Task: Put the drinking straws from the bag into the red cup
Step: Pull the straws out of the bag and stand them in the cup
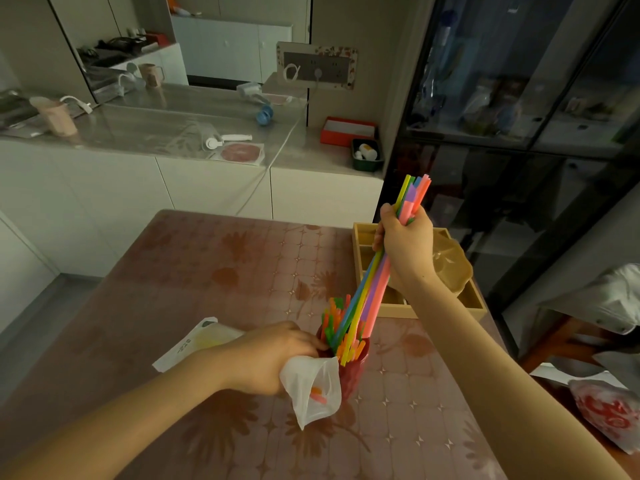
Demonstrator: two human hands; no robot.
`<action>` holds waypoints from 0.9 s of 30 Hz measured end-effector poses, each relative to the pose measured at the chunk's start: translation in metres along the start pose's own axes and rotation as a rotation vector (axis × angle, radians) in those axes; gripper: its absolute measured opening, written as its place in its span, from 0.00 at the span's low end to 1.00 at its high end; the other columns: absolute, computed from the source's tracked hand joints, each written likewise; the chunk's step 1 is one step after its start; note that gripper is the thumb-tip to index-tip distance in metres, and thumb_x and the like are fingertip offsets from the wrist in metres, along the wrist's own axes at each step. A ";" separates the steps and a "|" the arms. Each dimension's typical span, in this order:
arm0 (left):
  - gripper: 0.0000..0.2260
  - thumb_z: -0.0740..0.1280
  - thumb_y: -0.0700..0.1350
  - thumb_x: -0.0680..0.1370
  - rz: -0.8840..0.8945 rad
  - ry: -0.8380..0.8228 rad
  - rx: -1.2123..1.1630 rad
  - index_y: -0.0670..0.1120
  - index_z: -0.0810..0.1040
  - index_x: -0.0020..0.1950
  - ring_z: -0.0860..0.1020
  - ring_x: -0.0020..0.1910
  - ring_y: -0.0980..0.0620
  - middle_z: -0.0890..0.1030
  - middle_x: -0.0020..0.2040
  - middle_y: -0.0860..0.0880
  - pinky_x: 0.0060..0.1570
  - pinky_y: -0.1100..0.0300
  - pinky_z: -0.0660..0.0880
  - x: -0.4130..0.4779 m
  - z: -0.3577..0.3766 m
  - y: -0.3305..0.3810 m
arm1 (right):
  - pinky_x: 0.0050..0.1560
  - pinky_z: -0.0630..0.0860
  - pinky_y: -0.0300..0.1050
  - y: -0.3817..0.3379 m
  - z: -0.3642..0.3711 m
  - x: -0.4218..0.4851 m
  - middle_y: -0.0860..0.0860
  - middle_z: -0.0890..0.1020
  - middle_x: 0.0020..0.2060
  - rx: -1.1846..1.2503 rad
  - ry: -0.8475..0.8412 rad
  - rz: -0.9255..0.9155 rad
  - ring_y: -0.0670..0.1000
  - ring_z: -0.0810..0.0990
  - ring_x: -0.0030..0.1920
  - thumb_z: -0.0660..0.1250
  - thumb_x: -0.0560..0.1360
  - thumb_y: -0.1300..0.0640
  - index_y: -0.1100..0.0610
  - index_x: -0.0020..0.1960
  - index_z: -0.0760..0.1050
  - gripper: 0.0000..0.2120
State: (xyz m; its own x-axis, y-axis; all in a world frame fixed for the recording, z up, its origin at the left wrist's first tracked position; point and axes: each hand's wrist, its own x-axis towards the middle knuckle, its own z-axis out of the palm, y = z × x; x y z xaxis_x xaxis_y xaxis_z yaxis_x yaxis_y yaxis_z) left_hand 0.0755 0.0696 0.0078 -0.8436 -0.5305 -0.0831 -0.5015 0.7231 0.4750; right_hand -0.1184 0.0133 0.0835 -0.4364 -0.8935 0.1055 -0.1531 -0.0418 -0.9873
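Coloured straws (pixel 367 285) (right hand (pixel 405 244) gripping) slant into red cup (pixel 356 372).

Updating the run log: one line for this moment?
left grip: holds bag beside red cup | right grip: holds straw bundle, ends in cup | bag: some straws inside

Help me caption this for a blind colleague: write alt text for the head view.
A person's right hand grips a bundle of coloured straws, lower ends in a red cup, on a patterned table. The left hand holds a nearly empty plastic bag beside the cup.
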 end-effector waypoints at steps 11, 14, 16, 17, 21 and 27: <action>0.15 0.68 0.50 0.74 -0.015 0.010 0.042 0.53 0.75 0.61 0.67 0.64 0.59 0.73 0.66 0.56 0.64 0.70 0.59 -0.006 0.001 0.004 | 0.40 0.79 0.57 -0.005 0.016 -0.011 0.58 0.75 0.35 -0.074 0.124 -0.208 0.59 0.74 0.35 0.62 0.78 0.55 0.52 0.40 0.67 0.09; 0.17 0.68 0.46 0.74 0.023 0.051 0.008 0.50 0.75 0.63 0.66 0.61 0.63 0.74 0.65 0.55 0.56 0.81 0.52 -0.005 -0.008 0.012 | 0.40 0.79 0.58 -0.007 0.011 -0.013 0.59 0.75 0.36 -0.059 0.117 -0.187 0.58 0.74 0.35 0.62 0.78 0.56 0.49 0.39 0.67 0.10; 0.15 0.68 0.46 0.74 0.046 0.051 0.002 0.49 0.76 0.60 0.66 0.60 0.65 0.74 0.65 0.54 0.57 0.81 0.51 -0.002 -0.010 0.015 | 0.36 0.79 0.52 -0.004 0.009 -0.026 0.61 0.75 0.35 -0.029 0.016 -0.225 0.59 0.74 0.33 0.63 0.78 0.57 0.50 0.41 0.68 0.09; 0.14 0.68 0.47 0.74 0.056 0.045 0.011 0.48 0.77 0.58 0.67 0.61 0.63 0.75 0.64 0.53 0.59 0.79 0.52 -0.001 -0.009 0.016 | 0.33 0.78 0.48 -0.001 0.009 -0.035 0.63 0.75 0.35 -0.012 -0.052 -0.253 0.60 0.74 0.32 0.63 0.78 0.59 0.50 0.42 0.69 0.08; 0.09 0.68 0.46 0.73 0.036 0.007 0.043 0.46 0.78 0.52 0.75 0.52 0.53 0.80 0.54 0.51 0.58 0.61 0.67 0.008 -0.004 0.015 | 0.32 0.77 0.41 0.023 0.010 -0.060 0.60 0.76 0.34 -0.008 -0.250 -0.252 0.60 0.75 0.33 0.64 0.77 0.63 0.49 0.44 0.70 0.10; 0.08 0.68 0.48 0.72 -0.013 -0.007 0.020 0.47 0.77 0.48 0.76 0.44 0.53 0.80 0.45 0.51 0.50 0.62 0.71 0.007 -0.004 0.013 | 0.35 0.78 0.36 0.052 0.003 -0.061 0.54 0.75 0.33 0.055 -0.335 -0.006 0.50 0.76 0.34 0.67 0.75 0.63 0.57 0.41 0.71 0.07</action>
State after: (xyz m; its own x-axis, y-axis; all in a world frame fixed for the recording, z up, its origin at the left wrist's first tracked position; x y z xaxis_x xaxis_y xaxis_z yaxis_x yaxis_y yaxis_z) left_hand 0.0637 0.0732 0.0168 -0.8384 -0.5366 -0.0951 -0.5158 0.7249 0.4566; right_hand -0.0977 0.0641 0.0255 -0.1182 -0.9901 0.0757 -0.1029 -0.0636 -0.9927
